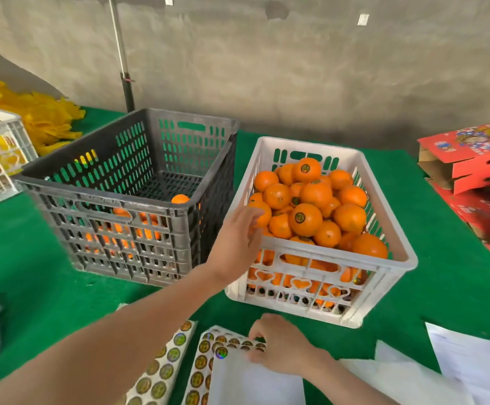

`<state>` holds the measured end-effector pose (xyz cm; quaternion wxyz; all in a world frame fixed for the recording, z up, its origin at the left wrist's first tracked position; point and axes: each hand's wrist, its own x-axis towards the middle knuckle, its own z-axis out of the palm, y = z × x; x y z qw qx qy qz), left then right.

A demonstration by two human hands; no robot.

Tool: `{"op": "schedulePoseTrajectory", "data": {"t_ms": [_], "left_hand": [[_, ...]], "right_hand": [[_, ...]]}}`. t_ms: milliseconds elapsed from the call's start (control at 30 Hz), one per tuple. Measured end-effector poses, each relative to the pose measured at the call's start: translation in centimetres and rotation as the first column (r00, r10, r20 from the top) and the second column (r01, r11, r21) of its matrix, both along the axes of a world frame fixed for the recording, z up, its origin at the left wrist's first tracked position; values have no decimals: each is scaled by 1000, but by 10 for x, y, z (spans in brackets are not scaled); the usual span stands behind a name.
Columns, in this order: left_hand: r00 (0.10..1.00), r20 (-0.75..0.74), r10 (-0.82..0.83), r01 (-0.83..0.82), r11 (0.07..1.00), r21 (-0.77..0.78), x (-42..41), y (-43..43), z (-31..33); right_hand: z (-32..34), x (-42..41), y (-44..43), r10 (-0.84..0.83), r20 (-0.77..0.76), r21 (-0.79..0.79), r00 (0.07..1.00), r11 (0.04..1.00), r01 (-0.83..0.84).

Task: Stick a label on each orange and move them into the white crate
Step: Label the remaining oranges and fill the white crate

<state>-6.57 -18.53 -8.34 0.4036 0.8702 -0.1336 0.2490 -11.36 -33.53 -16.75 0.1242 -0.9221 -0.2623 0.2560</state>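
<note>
Oranges (305,219) mostly fill our white crate (407,258), few left in the black crate (106,159); our left hand (236,232) has its grip wide, our right hand (284,347) pinches the label sheet (201,362).

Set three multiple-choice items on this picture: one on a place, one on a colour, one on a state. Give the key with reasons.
1. Where does the white crate stand relative to the grey crate?
A. to its right
B. to its left
C. on top of it

2. The table cloth is:
A. red
B. green
C. blue

3. The right hand is:
A. holding an orange
B. lying flat on a crate
C. pinching the label sheet

Key:
1 A, the white crate sits right of the grey one.
2 B, green shows all round both crates.
3 C, its fingers curl on the sheet's edge.
</note>
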Motion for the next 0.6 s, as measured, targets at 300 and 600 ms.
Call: {"op": "schedulePoseTrajectory", "data": {"t_ms": [300,600], "left_hand": [[897,-395,199,-246,967,-72,-79,40,-87],[466,-862,-199,-206,923,-325,-82,39,-95]], "right_hand": [[-41,-6,30,-22,85,-108,996,994,31],[-23,-2,8,-284,115,306,952,922,238]]}}
